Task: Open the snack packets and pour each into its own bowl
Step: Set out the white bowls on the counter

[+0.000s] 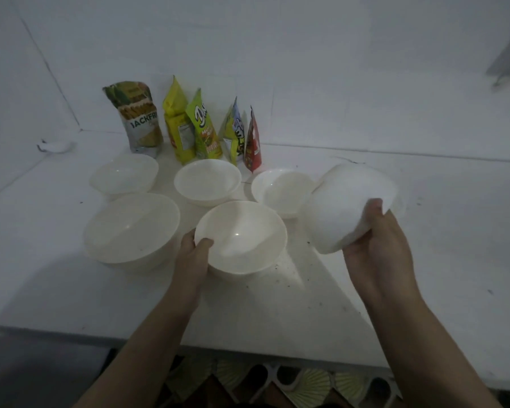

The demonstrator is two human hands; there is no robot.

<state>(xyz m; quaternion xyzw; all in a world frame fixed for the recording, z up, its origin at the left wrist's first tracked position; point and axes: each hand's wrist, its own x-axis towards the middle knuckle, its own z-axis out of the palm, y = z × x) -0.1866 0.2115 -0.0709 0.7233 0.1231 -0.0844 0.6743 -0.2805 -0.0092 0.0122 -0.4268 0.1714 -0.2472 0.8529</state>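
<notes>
Table (424, 260): white, matte, flat, flecked with dark crumbs; we stand at its near edge.

Large bowl (131, 231): smooth cream plastic, round, empty, front left.

Front bowl (245, 240): same glossy plastic, empty; our left hand (193, 254) pinches its near rim, thumb inside.

Tilted bowl (351, 207): held off the table on its side by our right hand (380, 248), fingers (373, 209) curled over its edge.

Three back bowls (208, 181): empty, in a row.

Snack packets (200, 128): five crinkled foil pouches, upright and sealed, behind the bowls near the wall (306, 54).
</notes>
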